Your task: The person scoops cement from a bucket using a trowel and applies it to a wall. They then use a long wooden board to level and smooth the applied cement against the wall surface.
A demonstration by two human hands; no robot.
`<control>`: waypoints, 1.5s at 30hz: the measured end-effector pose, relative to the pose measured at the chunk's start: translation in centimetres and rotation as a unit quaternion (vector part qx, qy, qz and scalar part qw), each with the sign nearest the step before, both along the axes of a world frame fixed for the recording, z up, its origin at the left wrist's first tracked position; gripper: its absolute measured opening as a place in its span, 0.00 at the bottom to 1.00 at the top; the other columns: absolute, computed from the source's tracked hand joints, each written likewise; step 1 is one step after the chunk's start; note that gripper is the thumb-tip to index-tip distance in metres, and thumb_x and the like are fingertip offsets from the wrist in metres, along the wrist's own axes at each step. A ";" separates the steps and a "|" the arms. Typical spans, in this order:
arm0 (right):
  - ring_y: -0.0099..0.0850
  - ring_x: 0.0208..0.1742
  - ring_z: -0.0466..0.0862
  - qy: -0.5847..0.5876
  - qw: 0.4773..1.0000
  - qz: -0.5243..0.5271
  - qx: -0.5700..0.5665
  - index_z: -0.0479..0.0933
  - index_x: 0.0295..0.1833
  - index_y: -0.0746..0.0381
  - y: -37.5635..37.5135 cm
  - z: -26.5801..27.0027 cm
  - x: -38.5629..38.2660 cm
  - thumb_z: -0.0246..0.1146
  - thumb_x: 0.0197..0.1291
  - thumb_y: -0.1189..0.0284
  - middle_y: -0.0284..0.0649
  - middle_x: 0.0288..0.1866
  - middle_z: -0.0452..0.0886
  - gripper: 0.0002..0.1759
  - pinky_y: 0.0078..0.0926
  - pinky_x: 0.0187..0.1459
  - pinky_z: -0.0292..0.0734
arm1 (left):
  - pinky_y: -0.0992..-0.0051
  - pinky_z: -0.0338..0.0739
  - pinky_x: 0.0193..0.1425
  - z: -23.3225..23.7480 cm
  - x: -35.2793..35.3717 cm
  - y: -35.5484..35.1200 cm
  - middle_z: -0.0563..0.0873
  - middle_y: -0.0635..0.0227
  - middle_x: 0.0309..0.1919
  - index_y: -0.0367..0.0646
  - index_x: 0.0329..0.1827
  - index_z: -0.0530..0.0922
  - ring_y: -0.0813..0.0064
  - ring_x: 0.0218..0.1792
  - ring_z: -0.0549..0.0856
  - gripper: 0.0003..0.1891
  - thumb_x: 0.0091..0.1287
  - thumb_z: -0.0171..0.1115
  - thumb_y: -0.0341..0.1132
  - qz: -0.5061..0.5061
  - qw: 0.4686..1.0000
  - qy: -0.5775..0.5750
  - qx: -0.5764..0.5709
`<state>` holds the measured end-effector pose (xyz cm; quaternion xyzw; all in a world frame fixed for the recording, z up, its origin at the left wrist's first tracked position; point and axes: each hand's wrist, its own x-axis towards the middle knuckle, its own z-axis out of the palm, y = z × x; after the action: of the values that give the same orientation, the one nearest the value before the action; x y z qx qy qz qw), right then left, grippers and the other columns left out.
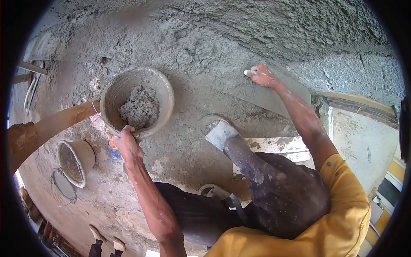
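While the left hand (129, 145) grasps the rim of one large, round, mortar-smeared grey bucket (166, 92) at left of centre, one heap of crumbly grey mortar (139, 107) lies inside it. The right hand (262, 76), upper right of centre, has bent fingers; whether it grips anything cannot be told. One smaller, round, off-white bucket (89, 156) occupies the left. Two light-coloured shoes (119, 244) of a second person appear lower left.

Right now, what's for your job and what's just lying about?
Probably for the job:
large round grey bucket, gripped by the bare left hand
lumpy grey mix inside it

Probably lying about:
smaller round cream bucket
long brown wooden beam
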<state>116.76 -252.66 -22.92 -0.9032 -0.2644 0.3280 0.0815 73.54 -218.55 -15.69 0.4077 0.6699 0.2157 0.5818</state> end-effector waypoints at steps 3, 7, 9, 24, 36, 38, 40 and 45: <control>0.58 0.51 0.90 -0.103 0.994 0.030 0.033 0.88 0.46 0.71 1.6 -3.2 0.5 0.70 0.69 0.52 0.62 0.45 0.90 0.27 0.52 0.56 0.84 | 0.69 0.75 0.34 -0.1 0.8 -0.3 0.81 0.68 0.34 0.34 0.42 0.81 0.75 0.30 0.78 0.06 0.64 0.62 0.24 -0.008 1.000 0.004 0.014; 0.61 0.52 0.90 -0.166 0.981 -0.050 0.088 0.88 0.48 0.71 2.7 -4.2 -2.1 0.68 0.68 0.51 0.62 0.45 0.91 0.28 0.55 0.58 0.84 | 0.69 0.78 0.39 -0.2 1.6 -1.1 0.84 0.66 0.37 0.30 0.47 0.82 0.74 0.34 0.80 0.10 0.63 0.62 0.23 -0.038 0.999 0.025 0.024; 0.62 0.54 0.90 -0.126 0.990 -0.043 0.054 0.88 0.49 0.70 3.0 -3.3 -1.7 0.68 0.69 0.51 0.63 0.46 0.91 0.28 0.55 0.59 0.83 | 0.69 0.79 0.41 -1.0 2.0 -1.0 0.85 0.65 0.39 0.29 0.50 0.83 0.73 0.35 0.81 0.13 0.63 0.62 0.23 -0.042 0.998 0.011 0.044; 0.64 0.51 0.90 -0.151 0.983 -0.090 0.049 0.87 0.46 0.70 2.8 2.3 -6.4 0.67 0.71 0.50 0.64 0.44 0.90 0.29 0.58 0.55 0.84 | 0.67 0.79 0.44 -0.9 0.9 -0.7 0.86 0.63 0.42 0.28 0.51 0.82 0.72 0.36 0.82 0.15 0.62 0.62 0.23 -0.045 0.998 -0.012 0.030; 0.45 0.34 0.93 -0.255 0.946 0.167 0.110 0.86 0.47 0.64 12.4 12.1 -14.1 0.66 0.78 0.52 0.54 0.36 0.91 0.23 0.45 0.33 0.87 | 0.71 0.74 0.33 0.8 1.5 -1.1 0.82 0.68 0.36 0.32 0.50 0.82 0.76 0.31 0.79 0.13 0.62 0.62 0.24 -0.074 0.997 -0.017 0.032; 0.45 0.35 0.93 -0.262 0.906 0.255 0.211 0.86 0.48 0.64 14.6 10.1 -15.6 0.67 0.77 0.52 0.51 0.36 0.91 0.22 0.47 0.37 0.88 | 0.69 0.77 0.30 1.0 2.5 -1.5 0.82 0.68 0.34 0.31 0.49 0.81 0.75 0.28 0.80 0.13 0.63 0.62 0.25 -0.036 0.998 -0.033 0.027; 0.47 0.33 0.91 -0.199 0.942 0.142 0.231 0.86 0.50 0.65 13.5 9.5 -14.9 0.64 0.79 0.52 0.51 0.36 0.90 0.23 0.50 0.40 0.88 | 0.69 0.79 0.31 0.5 1.4 -1.4 0.82 0.68 0.35 0.30 0.50 0.81 0.75 0.29 0.81 0.12 0.63 0.62 0.24 -0.031 0.999 -0.041 0.016; 0.38 0.34 0.89 0.067 0.994 -0.033 0.077 0.87 0.52 0.68 1.9 8.1 -9.8 0.65 0.78 0.49 0.48 0.30 0.87 0.28 0.43 0.42 0.85 | 0.71 0.76 0.29 -1.2 -1.3 -0.5 0.79 0.71 0.33 0.38 0.44 0.80 0.75 0.28 0.79 0.06 0.65 0.61 0.25 0.015 0.995 -0.099 0.002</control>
<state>106.99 -250.75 -14.82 -0.8787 -0.2527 0.3633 0.1788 72.27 -219.01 -16.88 0.3756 0.6147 0.2646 0.6411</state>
